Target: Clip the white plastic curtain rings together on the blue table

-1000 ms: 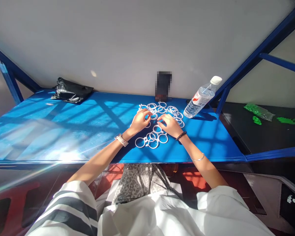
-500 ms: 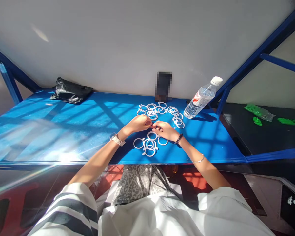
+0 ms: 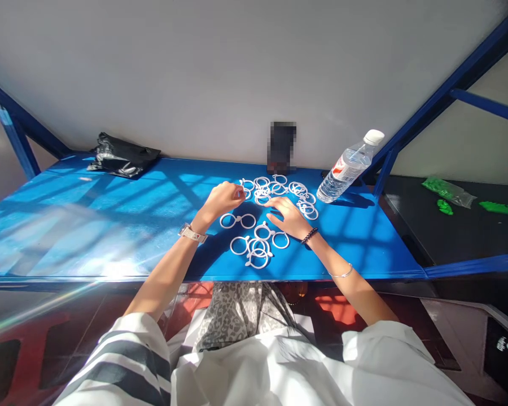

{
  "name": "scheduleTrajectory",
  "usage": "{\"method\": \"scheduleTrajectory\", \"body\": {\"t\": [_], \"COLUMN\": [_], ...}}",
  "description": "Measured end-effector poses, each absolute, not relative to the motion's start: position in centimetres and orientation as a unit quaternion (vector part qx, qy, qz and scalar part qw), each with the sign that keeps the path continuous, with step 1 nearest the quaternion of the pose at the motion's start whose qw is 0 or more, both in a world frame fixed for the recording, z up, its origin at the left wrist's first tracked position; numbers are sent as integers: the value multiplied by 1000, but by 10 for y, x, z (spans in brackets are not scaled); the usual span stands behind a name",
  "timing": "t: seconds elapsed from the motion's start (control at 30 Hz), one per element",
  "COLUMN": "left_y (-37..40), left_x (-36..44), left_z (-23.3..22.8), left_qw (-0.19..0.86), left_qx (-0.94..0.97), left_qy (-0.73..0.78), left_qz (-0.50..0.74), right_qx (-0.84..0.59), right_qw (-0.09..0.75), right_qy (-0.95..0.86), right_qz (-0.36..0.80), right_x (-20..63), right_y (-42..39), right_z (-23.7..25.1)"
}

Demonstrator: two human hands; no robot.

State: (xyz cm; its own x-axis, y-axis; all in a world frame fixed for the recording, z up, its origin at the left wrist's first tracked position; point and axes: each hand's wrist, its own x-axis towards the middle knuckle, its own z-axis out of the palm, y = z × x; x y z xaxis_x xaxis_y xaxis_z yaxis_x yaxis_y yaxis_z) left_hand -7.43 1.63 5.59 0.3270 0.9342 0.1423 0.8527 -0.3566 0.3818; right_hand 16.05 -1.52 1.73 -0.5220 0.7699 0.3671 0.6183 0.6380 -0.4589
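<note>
Many white plastic rings (image 3: 279,189) lie scattered on the blue table (image 3: 110,225) in front of me. My left hand (image 3: 222,200) is curled, its fingertips pinched on a ring at the left edge of the far pile. Just below it lies a linked pair of rings (image 3: 237,221). My right hand (image 3: 290,219) rests flat with fingers apart, its fingertips touching rings near the middle. A nearer cluster of rings (image 3: 257,247) lies between my wrists.
A clear water bottle (image 3: 347,167) leans at the back right. A dark object (image 3: 281,148) stands against the wall behind the rings. A black bag (image 3: 122,156) lies at the back left. Green pieces (image 3: 446,194) sit on a black surface to the right.
My hands were together over the rings; they have parted. A linked pair now lies on the table, my left hand has reached to the far pile, and my right hand has opened.
</note>
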Motion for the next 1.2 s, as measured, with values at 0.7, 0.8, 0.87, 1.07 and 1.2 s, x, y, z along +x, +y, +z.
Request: {"method": "scheduleTrajectory", "body": {"t": [0.7, 0.8, 0.87, 1.07, 1.2], "left_y": [28, 29, 29, 24, 21], "left_x": [-69, -69, -69, -69, -67], "left_z": [29, 32, 35, 46, 49], "left_qw": [81, 86, 88, 101, 102], "left_qx": [834, 831, 827, 808, 795], "left_qy": [538, 539, 541, 536, 550], "left_qz": [92, 102, 125, 223, 235], "right_qx": [-422, -417, -402, -275, -216], "right_qw": [232, 249, 254, 221, 154], "right_qy": [-871, -869, -873, -918, -951], "right_qz": [92, 93, 106, 179, 160], "right_x": [166, 166, 165, 151, 132], "right_y": [-8, -8, -10, -31, -54], "right_z": [8, 10, 14, 34, 35]}}
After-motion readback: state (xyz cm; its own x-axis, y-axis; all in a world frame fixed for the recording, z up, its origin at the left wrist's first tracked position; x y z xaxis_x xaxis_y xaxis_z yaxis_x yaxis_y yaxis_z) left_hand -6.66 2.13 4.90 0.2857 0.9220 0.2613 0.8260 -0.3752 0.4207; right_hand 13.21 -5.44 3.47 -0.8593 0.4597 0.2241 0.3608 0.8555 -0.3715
